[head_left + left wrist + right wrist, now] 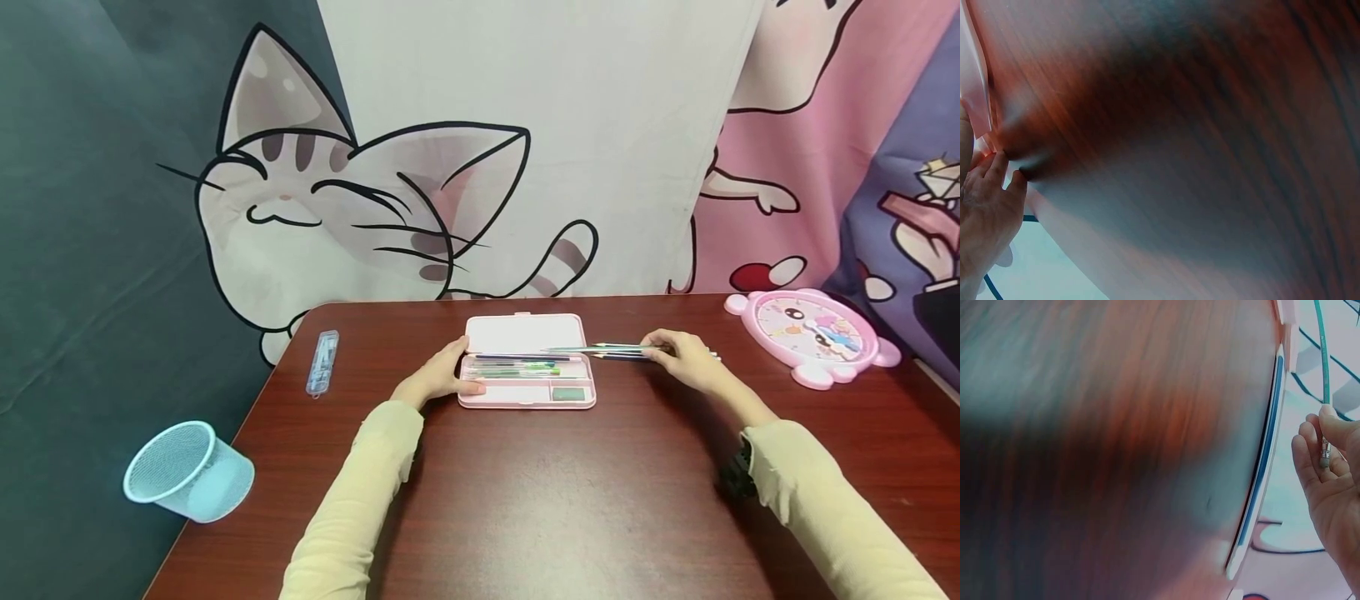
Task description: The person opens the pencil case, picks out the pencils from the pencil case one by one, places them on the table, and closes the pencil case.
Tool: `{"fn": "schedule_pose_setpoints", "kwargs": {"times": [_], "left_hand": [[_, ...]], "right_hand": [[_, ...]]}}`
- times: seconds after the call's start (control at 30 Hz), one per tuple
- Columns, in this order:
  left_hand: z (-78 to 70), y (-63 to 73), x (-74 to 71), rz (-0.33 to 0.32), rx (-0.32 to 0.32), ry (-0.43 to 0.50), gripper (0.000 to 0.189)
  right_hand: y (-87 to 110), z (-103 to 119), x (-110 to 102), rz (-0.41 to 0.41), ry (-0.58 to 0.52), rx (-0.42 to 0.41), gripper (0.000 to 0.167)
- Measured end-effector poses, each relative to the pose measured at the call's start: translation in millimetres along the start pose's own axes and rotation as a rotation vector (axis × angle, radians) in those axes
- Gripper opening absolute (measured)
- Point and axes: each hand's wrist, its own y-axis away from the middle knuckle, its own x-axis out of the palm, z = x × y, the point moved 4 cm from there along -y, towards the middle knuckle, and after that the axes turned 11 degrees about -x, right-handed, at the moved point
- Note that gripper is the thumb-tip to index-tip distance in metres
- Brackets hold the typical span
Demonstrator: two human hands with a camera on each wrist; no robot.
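Note:
A pink pencil case (525, 393) lies with its lid (525, 333) folded back, away from me. Several pencils (517, 367) fill its long upper compartment. In the small lower right one sits a grey-green block (568, 394). My left hand (438, 375) grips the case's left end, thumb over the near tray and fingers by the hinge side. Between thumb and fingers, my right hand (684, 360) pinches a green pencil (1325, 362) near its eraser end; its tip reaches over the case. Below that hand, more pencils (617, 357) lie on the table, including a blue one (1264, 450).
A pink animal-shaped clock (813, 333) lies at the table's back right. A clear-and-blue slim case (322, 364) is at the back left. The light-blue mesh bin (191, 472) stands by the left edge. Behind the brown table (570, 500) hangs a cartoon curtain (600, 150).

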Motion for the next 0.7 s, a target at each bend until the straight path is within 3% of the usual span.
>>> {"fn": "schedule_pose_setpoints", "kwargs": {"times": [0.7], "left_hand": [[0.2, -0.7, 0.8, 0.0, 0.008, -0.014, 0.098]], "right_hand": [[51.9, -34, -35, -0.026, 0.08, 0.061, 0.009]]}}
